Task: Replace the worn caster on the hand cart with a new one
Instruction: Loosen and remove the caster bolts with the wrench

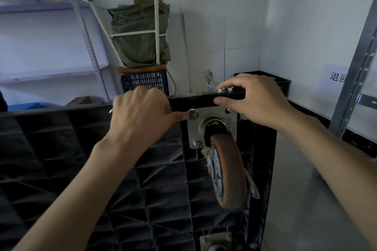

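The black hand cart (122, 169) stands on its side with its ribbed underside facing me. A worn caster with an orange wheel (230, 171) is bolted to it through a steel mounting plate (212, 120). My left hand (140, 116) grips a wrench (186, 113) whose head sits on the plate's upper left bolt (194, 115). My right hand (253, 98) grips the cart's top edge, thumb on the front face, fingers over the top. Two loose bolts or nuts (225, 89) rest on that edge by my fingertips.
A second caster plate (216, 240) shows at the bottom edge. Behind the cart stand a blue crate (144, 83) with a green bundle (140, 34) on it, grey metal shelving (51, 36) at left and a metal upright (355, 79) at right.
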`<move>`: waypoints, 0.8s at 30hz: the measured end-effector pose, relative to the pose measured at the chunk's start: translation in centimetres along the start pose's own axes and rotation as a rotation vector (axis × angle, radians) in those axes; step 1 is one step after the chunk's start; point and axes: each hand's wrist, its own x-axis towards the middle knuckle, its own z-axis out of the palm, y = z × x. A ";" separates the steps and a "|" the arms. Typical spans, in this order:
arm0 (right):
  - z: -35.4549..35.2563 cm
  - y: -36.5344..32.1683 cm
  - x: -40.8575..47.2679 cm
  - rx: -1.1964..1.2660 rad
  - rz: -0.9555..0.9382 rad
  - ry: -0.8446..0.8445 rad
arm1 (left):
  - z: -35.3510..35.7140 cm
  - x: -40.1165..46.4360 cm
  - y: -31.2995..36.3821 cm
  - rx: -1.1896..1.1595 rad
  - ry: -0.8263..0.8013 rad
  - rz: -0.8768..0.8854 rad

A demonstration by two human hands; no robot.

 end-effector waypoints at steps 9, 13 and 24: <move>-0.2 -0.2 -0.2 0.000 0.006 0.003 | 4.4 -2.1 -0.8 -0.262 -0.118 -0.078; 0.1 -0.1 -0.2 -0.011 0.001 0.011 | 8.5 -5.4 2.2 -0.759 0.020 -0.228; 0.3 0.0 -0.2 -0.006 0.005 0.025 | 7.5 -7.8 2.0 -0.947 0.017 -0.158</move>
